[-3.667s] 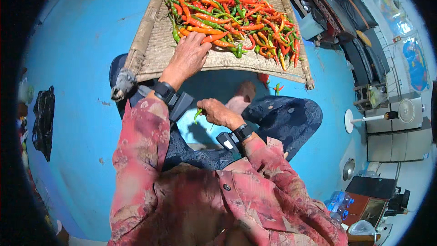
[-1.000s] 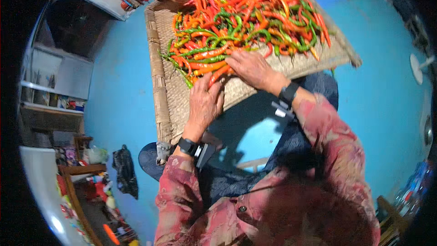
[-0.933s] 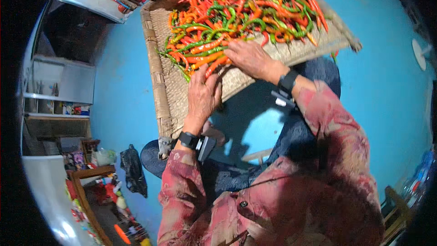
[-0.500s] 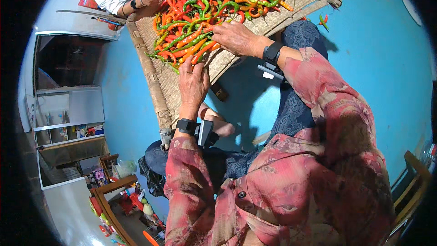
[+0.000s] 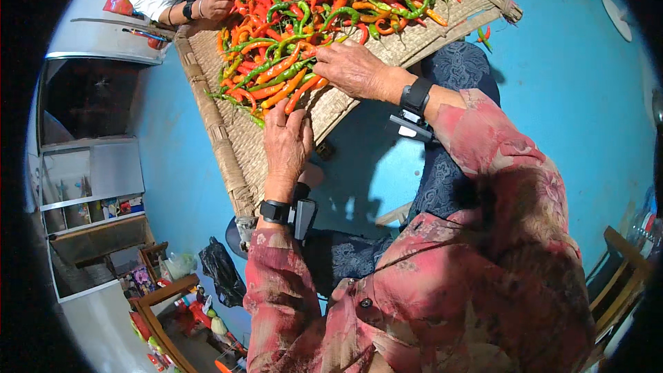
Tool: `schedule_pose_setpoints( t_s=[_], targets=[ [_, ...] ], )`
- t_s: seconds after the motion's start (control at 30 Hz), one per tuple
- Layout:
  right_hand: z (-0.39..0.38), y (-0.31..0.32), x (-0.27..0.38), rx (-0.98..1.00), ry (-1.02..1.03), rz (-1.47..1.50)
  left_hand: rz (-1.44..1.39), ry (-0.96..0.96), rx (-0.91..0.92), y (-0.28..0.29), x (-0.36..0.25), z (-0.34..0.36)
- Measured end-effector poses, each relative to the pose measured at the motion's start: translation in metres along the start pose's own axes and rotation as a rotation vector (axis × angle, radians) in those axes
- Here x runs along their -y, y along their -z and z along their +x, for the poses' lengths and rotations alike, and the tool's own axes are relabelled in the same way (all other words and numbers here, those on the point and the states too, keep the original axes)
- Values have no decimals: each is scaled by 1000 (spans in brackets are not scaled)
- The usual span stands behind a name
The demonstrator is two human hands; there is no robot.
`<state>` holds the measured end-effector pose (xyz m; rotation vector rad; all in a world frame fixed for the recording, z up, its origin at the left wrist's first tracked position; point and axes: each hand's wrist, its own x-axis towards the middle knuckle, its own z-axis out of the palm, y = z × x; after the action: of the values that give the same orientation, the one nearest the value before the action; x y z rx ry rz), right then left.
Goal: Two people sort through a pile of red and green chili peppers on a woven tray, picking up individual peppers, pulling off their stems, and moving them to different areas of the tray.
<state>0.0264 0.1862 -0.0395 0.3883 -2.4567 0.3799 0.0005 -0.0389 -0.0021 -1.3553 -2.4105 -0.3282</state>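
Resting at the near edge of the heap, the left hand [image 5: 286, 141] is lying palm-down on the woven tray [image 5: 228, 145], its fingers loosely spread and their tips touching the lowest orange chillies [image 5: 297, 62]; it is gripping nothing that I can make out. The right hand [image 5: 352, 69] is reaching in from the right, fingers curled over a few peppers at the pile's edge, though whether it is actually pinching one is hard to tell from this angle. Sorting here is probably going best if single peppers are being teased out by the stem rather than dragged, so the tangled red, orange and green pods are not spilling over the tray's bound rim. Another person's hand [image 5: 219, 5] is working at the far left corner of the same tray. The tray is lying on a bright blue floor [image 5: 566, 97], partly across the person's lap. A loose chilli [image 5: 485, 36] is lying on the floor just beside the tray's right corner. Shelving [image 5: 90, 186] is standing along the left wall.
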Motion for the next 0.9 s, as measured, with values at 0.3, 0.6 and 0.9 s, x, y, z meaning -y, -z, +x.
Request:
schedule_pose_setpoints(
  t_s=[0.3,0.6,0.9],
  targets=[
    [1,-1,-5,-20,-4,11,-42,9,-8,1,-2,3],
    [-5,-5,-7,-61,-3,55,-34,5,2,-3,-3,1],
    [-2,-3,-6,-90,-1,29,-32,-8,2,-1,-3,2]
  ],
)
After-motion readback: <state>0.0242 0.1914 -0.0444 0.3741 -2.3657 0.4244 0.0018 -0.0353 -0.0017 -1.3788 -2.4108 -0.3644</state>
